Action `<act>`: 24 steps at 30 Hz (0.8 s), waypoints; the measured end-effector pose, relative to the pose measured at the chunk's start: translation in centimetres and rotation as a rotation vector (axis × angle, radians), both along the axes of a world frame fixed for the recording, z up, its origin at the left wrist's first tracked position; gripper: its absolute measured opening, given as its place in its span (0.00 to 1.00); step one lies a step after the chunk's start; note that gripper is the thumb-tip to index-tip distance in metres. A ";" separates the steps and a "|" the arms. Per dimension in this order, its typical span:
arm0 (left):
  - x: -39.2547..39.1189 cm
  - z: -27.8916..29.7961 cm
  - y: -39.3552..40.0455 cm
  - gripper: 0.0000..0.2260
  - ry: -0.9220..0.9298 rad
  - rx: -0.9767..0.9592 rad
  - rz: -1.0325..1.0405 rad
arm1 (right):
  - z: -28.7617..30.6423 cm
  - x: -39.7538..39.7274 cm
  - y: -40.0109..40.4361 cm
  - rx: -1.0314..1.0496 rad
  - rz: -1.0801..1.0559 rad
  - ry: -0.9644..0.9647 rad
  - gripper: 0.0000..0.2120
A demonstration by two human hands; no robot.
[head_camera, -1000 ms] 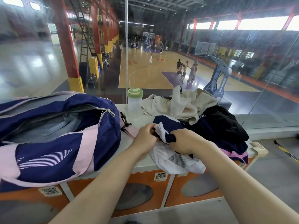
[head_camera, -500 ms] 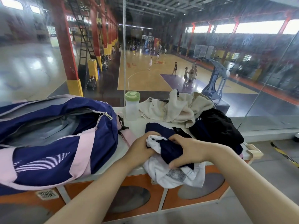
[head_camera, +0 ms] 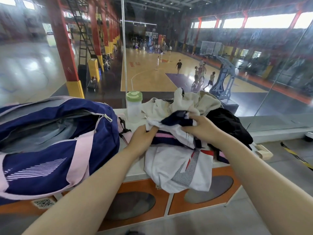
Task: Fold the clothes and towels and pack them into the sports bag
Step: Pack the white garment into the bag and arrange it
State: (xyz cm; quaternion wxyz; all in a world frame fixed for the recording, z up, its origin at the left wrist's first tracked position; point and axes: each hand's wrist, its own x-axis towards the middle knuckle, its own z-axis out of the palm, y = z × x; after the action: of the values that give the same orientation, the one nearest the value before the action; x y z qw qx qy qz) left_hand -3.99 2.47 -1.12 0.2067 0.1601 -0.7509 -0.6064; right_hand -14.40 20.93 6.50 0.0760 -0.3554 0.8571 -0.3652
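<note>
A navy and pink sports bag [head_camera: 50, 150] lies unzipped on the left of the white counter [head_camera: 135, 170]. Both my hands grip a white shirt [head_camera: 177, 168] with navy trim and a striped red-and-grey mark. My left hand [head_camera: 144, 138] holds its left side and my right hand [head_camera: 201, 128] bunches the navy collar part. The shirt's body hangs over the counter's front edge. Behind it lie a cream towel [head_camera: 184, 102] and a black garment [head_camera: 227, 122], with a navy-and-pink striped piece [head_camera: 164, 135] under the shirt.
A clear bottle with a green lid [head_camera: 134, 106] stands between the bag and the clothes pile. A glass wall rises right behind the counter. Orange locker fronts [head_camera: 199, 200] sit under the counter. A wooden block [head_camera: 264, 151] lies at the counter's right end.
My hands have lifted the white shirt and drawn it apart, so more of its body now hangs unfurled over the counter's front. The striped piece beneath has come into view.
</note>
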 end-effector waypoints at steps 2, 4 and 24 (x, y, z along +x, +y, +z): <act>-1.3 0.6 -0.6 0.14 -0.036 0.033 0.037 | 0.4 -1.4 -1.5 0.035 -0.050 -0.003 0.10; -2.5 0.9 -1.3 0.15 -0.112 -0.078 0.109 | 0.5 -2.7 -2.9 0.113 -0.112 0.055 0.13; -8.0 0.0 -4.3 0.14 -0.523 -0.238 0.047 | -6.1 -5.8 -4.4 0.287 -0.215 -0.017 0.21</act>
State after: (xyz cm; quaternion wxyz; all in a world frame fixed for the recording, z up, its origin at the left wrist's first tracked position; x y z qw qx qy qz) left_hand -12.00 -1.79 -1.15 0.0371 0.3029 -0.8408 -0.4470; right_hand -20.19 16.50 0.44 0.0936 -0.2444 0.9327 -0.2482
